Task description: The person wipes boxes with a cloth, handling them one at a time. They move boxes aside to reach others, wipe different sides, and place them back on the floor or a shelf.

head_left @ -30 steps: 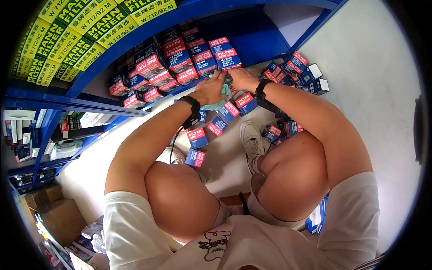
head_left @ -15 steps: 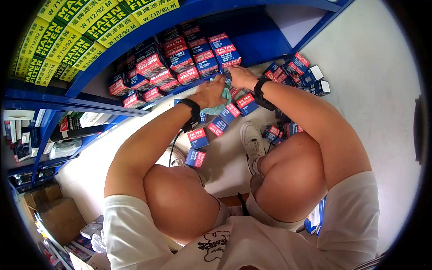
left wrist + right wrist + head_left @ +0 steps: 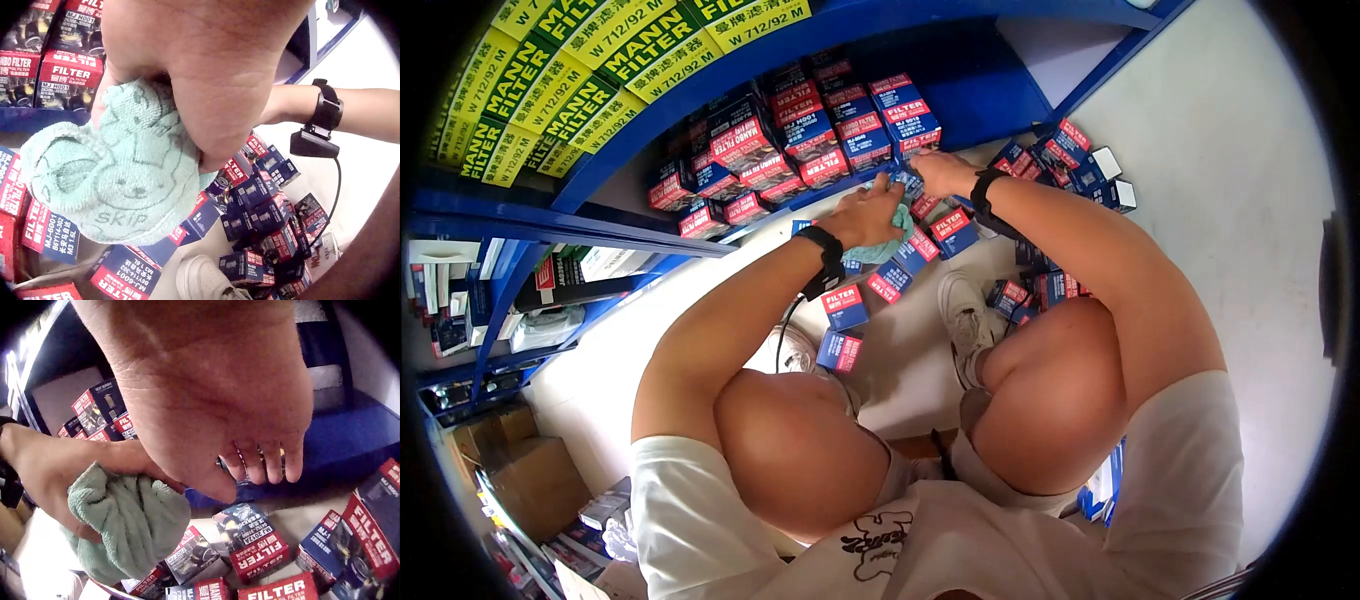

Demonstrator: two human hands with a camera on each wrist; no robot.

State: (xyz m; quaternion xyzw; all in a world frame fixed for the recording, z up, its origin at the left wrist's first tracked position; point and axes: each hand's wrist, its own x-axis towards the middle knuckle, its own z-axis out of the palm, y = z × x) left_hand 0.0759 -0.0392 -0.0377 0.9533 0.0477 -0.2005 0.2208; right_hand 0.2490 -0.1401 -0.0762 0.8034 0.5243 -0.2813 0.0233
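Note:
My left hand (image 3: 868, 218) grips a pale green terry towel (image 3: 134, 181) printed with a cartoon face and "SKIP"; it bunches under the palm. In the head view this hand is at the front edge of the blue shelf. Close beside it, my right hand (image 3: 945, 176) reaches to the front of a red-and-blue filter box (image 3: 912, 125) on the rightmost stack, fingertips at its lower front. The right wrist view shows the right palm, with the fingers (image 3: 270, 464) spaced slightly apart and bits of printed carton showing between them.
Rows of filter boxes (image 3: 808, 135) fill the shelf's left and middle. Loose filter boxes (image 3: 845, 305) lie on the floor by my shoes (image 3: 965, 320), with another pile (image 3: 1090, 165) by the white wall. Yellow-green MANN boxes (image 3: 640, 50) stand on the shelf above.
The right hand has slid slightly down the front of the rightmost stack, exposing more of its front box. The left hand with the towel stays near the shelf edge. The head view has shifted slightly.

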